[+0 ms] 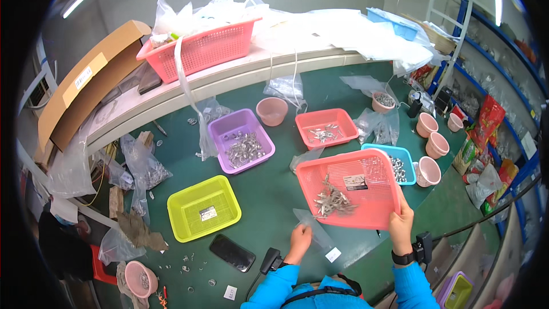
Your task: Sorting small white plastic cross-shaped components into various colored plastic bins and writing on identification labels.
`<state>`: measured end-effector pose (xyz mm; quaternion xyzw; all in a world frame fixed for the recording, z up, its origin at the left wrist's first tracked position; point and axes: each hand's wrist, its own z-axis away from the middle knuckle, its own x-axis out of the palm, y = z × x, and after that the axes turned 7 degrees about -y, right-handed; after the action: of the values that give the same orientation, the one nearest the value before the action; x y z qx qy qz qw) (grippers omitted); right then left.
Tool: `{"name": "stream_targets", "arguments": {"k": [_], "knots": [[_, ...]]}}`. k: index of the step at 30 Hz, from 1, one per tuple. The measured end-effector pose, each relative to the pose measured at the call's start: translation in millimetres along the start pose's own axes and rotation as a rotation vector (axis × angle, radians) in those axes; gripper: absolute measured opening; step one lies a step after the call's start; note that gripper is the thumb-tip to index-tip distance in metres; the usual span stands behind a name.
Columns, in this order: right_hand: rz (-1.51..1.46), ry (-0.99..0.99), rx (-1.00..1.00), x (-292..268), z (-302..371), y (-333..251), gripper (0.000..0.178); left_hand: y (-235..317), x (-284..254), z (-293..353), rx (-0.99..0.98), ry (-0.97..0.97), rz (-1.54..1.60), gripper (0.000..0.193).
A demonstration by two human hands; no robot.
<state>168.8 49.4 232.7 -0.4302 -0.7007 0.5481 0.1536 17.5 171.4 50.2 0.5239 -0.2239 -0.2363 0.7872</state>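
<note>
My right hand (401, 226) grips the near right corner of a salmon-pink plastic basket (374, 206) and holds it tilted above the table. Slim silvery metal parts (331, 199) are heaped toward its left side, beside a printed label. My left hand (299, 241) is closed on a clear plastic bag (317, 230), just below the basket's near left corner. A small white paper label (333, 254) lies by the bag's lower end. Partly behind the raised basket is a blue basket (407, 163) of shiny metal parts.
On the green table stand a purple basket (214, 129) with metal rings, a yellow-green basket (178, 217), another pink basket (343, 115) and several small pink bowls (437, 144). A black phone (232, 253) lies left of my left hand. A shelf bearing a large pink basket (200, 51) runs behind.
</note>
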Motion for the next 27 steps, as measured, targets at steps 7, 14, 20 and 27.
{"name": "stream_targets", "arguments": {"k": [7, 14, 20, 27], "knots": [[-0.194, 0.028, 0.209, 13.3, 10.0, 20.9, 0.048, 30.1, -19.4, 16.4, 0.187, 0.351, -0.563, 0.019], [-0.704, 0.143, 0.662, 23.7, 41.7, 123.2, 0.052, 81.6, -82.8, 32.9, 0.307, 0.667, -0.724, 0.018], [-0.7, 0.134, 0.669, 52.2, 57.1, 150.1, 0.048, 69.7, -97.9, 50.6, 0.337, 0.593, -0.742, 0.019], [0.875, -0.154, -0.158, 66.8, 55.5, 107.2, 0.058, 58.4, -57.5, 58.4, 0.492, 0.445, -0.879, 0.013]]}}
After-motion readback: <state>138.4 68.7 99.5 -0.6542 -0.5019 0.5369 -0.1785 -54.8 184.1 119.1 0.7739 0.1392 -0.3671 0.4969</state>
